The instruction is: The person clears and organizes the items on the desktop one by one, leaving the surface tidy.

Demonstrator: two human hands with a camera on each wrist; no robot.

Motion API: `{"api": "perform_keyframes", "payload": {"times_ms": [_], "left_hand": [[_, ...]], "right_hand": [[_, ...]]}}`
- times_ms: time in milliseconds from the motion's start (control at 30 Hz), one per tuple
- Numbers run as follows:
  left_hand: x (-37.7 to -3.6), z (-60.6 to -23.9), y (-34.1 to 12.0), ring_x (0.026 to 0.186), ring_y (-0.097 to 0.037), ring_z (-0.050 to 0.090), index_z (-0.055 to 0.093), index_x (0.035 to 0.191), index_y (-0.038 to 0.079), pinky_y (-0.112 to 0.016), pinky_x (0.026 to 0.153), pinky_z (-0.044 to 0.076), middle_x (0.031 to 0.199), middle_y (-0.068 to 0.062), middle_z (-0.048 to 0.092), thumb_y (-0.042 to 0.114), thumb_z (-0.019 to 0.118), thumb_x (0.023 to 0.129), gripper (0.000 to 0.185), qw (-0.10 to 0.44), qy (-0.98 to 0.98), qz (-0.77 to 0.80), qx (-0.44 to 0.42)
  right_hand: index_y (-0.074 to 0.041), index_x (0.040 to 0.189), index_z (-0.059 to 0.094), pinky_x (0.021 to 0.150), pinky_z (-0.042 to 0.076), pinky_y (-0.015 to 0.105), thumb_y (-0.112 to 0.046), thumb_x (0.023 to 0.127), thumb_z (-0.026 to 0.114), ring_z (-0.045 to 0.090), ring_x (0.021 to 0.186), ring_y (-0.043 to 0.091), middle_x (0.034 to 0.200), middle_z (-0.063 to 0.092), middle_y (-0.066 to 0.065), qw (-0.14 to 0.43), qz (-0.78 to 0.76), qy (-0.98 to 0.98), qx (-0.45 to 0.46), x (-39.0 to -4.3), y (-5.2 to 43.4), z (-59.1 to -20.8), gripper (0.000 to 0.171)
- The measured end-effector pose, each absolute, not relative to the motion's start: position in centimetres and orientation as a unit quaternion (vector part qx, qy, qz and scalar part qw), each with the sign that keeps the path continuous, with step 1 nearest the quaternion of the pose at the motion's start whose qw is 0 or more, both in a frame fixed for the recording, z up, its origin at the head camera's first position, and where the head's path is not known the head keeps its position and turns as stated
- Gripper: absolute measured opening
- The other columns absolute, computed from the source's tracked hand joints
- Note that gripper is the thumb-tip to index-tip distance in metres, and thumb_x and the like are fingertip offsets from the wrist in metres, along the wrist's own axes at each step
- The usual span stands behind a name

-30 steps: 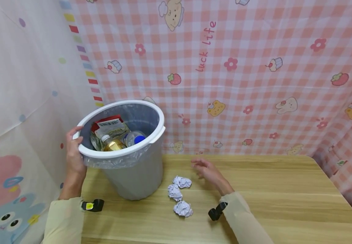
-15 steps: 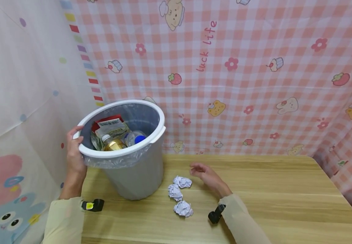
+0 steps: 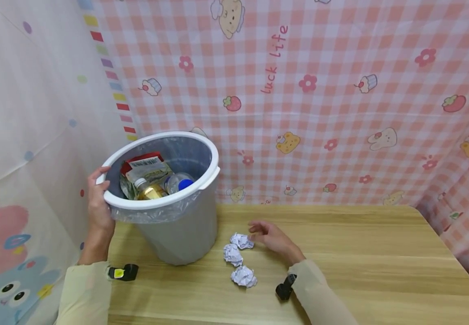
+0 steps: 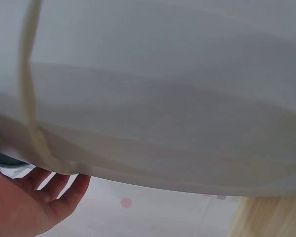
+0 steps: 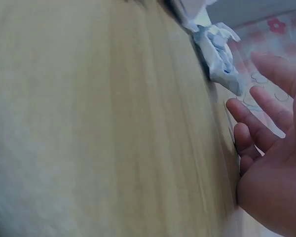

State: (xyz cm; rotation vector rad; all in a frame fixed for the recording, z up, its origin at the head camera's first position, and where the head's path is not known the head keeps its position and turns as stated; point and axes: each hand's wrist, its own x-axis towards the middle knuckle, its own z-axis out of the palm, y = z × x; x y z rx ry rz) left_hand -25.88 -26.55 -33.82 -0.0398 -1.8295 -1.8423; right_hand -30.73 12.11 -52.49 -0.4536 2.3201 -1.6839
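Wooden table [image 3: 360, 253] fills the lower part of the head view, and behind it hangs a pink checked cloth [image 3: 340, 113] with small cartoon prints. On the left part of the table stands a grey bin [image 3: 169, 198] with a white rim and a clear liner; it leans a little toward the person. Inside it lie a red-and-white packet [image 3: 143, 164], a bottle [image 3: 149, 190] with yellow liquid and a second bottle [image 3: 179, 183] with a blue cap. The left hand [image 3: 96, 203] grips the rim of the bin on its left side, with the thumb curled over the edge. Three paper balls [image 3: 234, 255] lie on the table just beside the bin, close together. The right hand [image 3: 269, 234] rests low over the table with loose, half-spread fingers, and its fingertips [image 5: 237, 106] are at the far ball [image 3: 241, 240]; I cannot tell if they touch it
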Motion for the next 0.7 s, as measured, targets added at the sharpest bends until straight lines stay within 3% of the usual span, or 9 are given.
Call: {"api": "perform_keyframes", "payload": {"times_ms": [200,400,700], "left_hand": [[-25.99,-33.68,-26.52,0.134,-0.023,0.030,0.040,0.140,0.017,-0.041,0.117,0.023,0.152,-0.001,0.028,0.020,0.026,0.100,0.042,0.274,-0.678,-0.681,-0.026],[-25.96,-33.75,-26.55,0.135,-0.022,0.029,0.040,0.141,0.017,-0.039,0.117,0.022,0.152,-0.001,0.028,0.020,0.025,0.101,0.042,0.273,-0.682,-0.678,-0.022],[-25.88,-33.64,-26.44,0.137,-0.022,0.029,0.041,0.140,0.015,-0.037,0.118,0.020,0.151,-0.002,0.028,0.019,0.025,0.101,0.042,0.274,-0.669,-0.691,-0.022]], "right_hand": [[0.000,0.127,0.059,0.086,0.042,0.031,-0.007,0.087,0.072,0.056,0.101,0.022,0.115,0.064,0.016,0.107,-0.548,0.809,-0.184,-30.52,11.62,-52.37,0.043],[-0.002,0.116,0.065,0.081,0.042,0.031,-0.004,0.087,0.071,0.054,0.091,0.019,0.101,0.064,0.011,0.090,-0.524,0.821,-0.209,-30.35,11.41,-52.58,0.030],[-0.006,0.114,0.066,0.078,0.043,0.029,-0.002,0.089,0.067,0.055,0.087,0.016,0.096,0.065,0.008,0.073,-0.509,0.831,-0.211,-30.11,11.35,-52.71,0.025]]}}
